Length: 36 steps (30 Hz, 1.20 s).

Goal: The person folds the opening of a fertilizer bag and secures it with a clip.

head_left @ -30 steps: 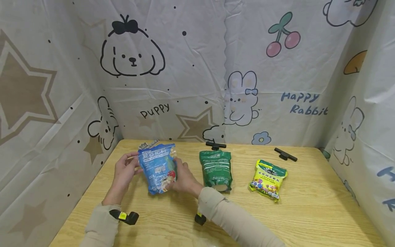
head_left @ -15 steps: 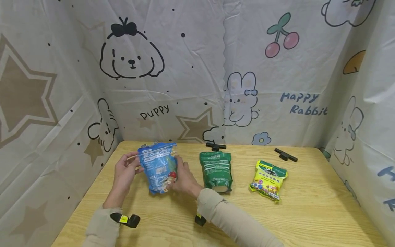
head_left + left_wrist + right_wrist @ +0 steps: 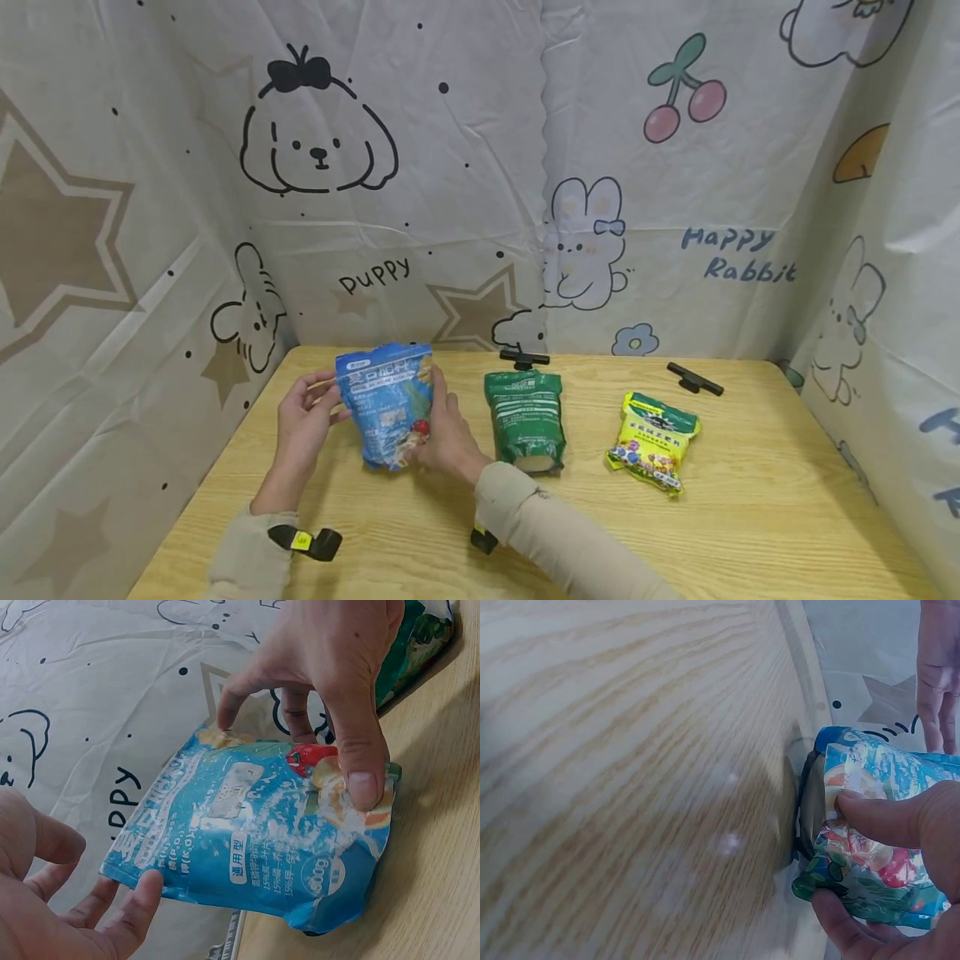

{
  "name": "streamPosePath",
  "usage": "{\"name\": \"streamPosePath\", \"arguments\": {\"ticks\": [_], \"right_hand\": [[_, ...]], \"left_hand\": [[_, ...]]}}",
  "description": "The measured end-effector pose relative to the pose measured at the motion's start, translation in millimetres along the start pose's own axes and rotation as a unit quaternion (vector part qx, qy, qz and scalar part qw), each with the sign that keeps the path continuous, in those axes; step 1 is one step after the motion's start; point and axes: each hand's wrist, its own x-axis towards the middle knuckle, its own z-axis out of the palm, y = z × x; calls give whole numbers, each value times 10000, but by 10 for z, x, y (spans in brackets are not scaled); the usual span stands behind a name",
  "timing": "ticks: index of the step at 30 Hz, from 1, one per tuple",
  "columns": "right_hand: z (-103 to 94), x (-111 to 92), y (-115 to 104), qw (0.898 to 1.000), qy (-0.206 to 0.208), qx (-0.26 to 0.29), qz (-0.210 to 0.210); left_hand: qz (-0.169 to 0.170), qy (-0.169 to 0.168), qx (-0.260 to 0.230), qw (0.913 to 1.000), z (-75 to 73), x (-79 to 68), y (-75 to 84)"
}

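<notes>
A blue fertilizer bag (image 3: 386, 408), printed with vegetables and white lettering, stands nearly upright at the table's left. My right hand (image 3: 450, 433) grips its right side low down; in the left wrist view the thumb (image 3: 364, 780) presses on its front near the bottom corner. My left hand (image 3: 303, 425) is at the opposite side, fingers loosely bent, fingertips (image 3: 152, 883) right at the upper edge. In the right wrist view the bag's base (image 3: 810, 802) shows close over the wooden surface. Part of the right hand's fingers is hidden behind the bag.
A green bag (image 3: 525, 421) lies right of my right hand, and a yellow-and-green fertilizer bag (image 3: 652, 442) farther right. Behind them are two black T-shaped stands (image 3: 525, 359). Printed white cloth (image 3: 465, 208) encloses the wooden table (image 3: 720, 542) at back and sides.
The blue bag's top has come up slightly, so it stands a little straighter. A flat ruler-like strip that showed behind its top is now hidden in the head view. Both hands stay nearly in place.
</notes>
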Motion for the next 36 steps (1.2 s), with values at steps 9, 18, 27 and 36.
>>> {"name": "streamPosePath", "arguments": {"ticks": [9,18,27,36], "right_hand": [[43,0,16,9999,138,0,27],[90,-48,36,9997,206,-9,142],[55,-21,19,9999,85,106,12],[-196,-16,-116,9999,78,98,54]], "left_hand": [[284,73,-203,9994,37,-64,18],[587,129,-40,9982,62,-142,-29],[893,220,535,9943,55,-147,-50],[876,37,988,9912,54,-125,8]]}}
